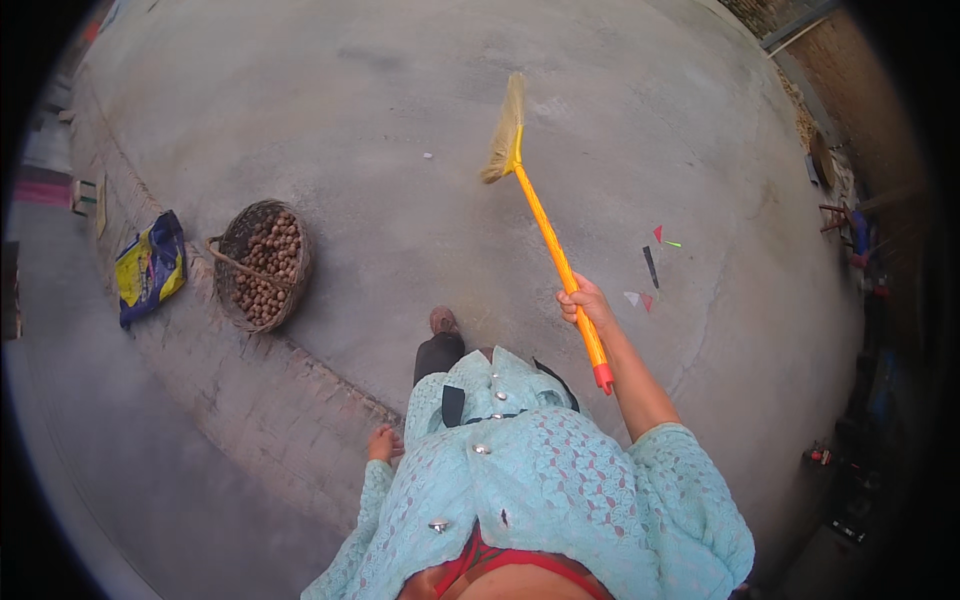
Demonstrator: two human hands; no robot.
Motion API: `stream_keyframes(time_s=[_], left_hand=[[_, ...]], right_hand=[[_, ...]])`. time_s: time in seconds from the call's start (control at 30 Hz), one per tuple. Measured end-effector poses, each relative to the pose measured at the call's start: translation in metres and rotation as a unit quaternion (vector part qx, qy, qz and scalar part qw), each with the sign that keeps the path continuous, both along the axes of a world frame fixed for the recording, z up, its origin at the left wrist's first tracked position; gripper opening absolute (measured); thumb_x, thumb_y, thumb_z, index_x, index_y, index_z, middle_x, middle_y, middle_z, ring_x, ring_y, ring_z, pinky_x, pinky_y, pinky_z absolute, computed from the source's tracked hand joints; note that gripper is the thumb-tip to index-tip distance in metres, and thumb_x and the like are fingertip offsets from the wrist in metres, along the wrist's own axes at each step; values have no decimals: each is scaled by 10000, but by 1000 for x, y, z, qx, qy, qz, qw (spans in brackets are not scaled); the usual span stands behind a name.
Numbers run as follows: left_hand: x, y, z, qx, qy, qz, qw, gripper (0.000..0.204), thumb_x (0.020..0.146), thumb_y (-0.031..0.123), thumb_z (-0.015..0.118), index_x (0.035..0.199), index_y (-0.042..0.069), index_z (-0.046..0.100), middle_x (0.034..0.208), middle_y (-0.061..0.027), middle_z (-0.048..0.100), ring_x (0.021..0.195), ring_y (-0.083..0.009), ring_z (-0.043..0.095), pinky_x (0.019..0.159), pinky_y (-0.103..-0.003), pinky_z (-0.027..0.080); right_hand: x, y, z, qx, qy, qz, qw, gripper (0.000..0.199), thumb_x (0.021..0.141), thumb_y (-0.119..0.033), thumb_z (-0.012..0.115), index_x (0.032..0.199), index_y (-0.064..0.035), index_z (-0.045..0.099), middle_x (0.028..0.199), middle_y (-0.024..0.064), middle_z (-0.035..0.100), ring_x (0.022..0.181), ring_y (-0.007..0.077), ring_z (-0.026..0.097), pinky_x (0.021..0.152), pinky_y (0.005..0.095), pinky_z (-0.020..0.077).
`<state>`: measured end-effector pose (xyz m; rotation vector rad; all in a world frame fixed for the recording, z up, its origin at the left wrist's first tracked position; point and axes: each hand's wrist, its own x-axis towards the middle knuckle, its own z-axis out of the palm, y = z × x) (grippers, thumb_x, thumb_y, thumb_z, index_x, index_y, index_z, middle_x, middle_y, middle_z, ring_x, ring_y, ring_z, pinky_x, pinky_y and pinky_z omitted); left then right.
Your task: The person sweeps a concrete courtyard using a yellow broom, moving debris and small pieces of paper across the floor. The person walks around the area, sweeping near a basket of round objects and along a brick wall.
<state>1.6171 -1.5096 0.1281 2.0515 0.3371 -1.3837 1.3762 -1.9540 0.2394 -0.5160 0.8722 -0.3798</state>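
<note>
A broom [545,225] with an orange-yellow handle, a red end cap and straw-coloured bristles is in my right hand [587,303]. My fingers wrap round the lower part of its handle. The bristle head points away from me, over the concrete floor [380,190]; I cannot tell whether it touches. My left hand [383,443] hangs at my side near my jacket, holding nothing that I can see, its fingers loosely bent. To the right of the broom lie a dark strip [650,266], a red scrap [657,233] and a few other small scraps.
A wicker basket [302,290] of walnut-like brown round things stands at the left, beside a blue and yellow bag [150,268]. A brick strip [250,390] runs past them. Assorted items line the right wall. A small white scrap [427,155] lies left of the bristles.
</note>
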Motion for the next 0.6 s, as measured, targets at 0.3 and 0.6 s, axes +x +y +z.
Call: stream_keyframes(time_s=[0.3,0.6], left_hand=[[81,-137,-26,-54,57,-83,993,252,795,151,447,1030,68,485,699,-59,523,532,-169,533,437,-297,470],[72,-224,4,-43,15,-127,991,243,800,139,439,1028,73,491,722,-61,532,542,-162,537,447,-290,464]], right_hand=[[-123,59,60,-94,264,-180,943,689,664,50,496,1286,-72,227,658,55,487,439,84,423,360,210,368],[-255,38,-6,56,381,-329,862,152,674,14,495,806,-22,428,571,48,466,401,104,423,346,219,374]])
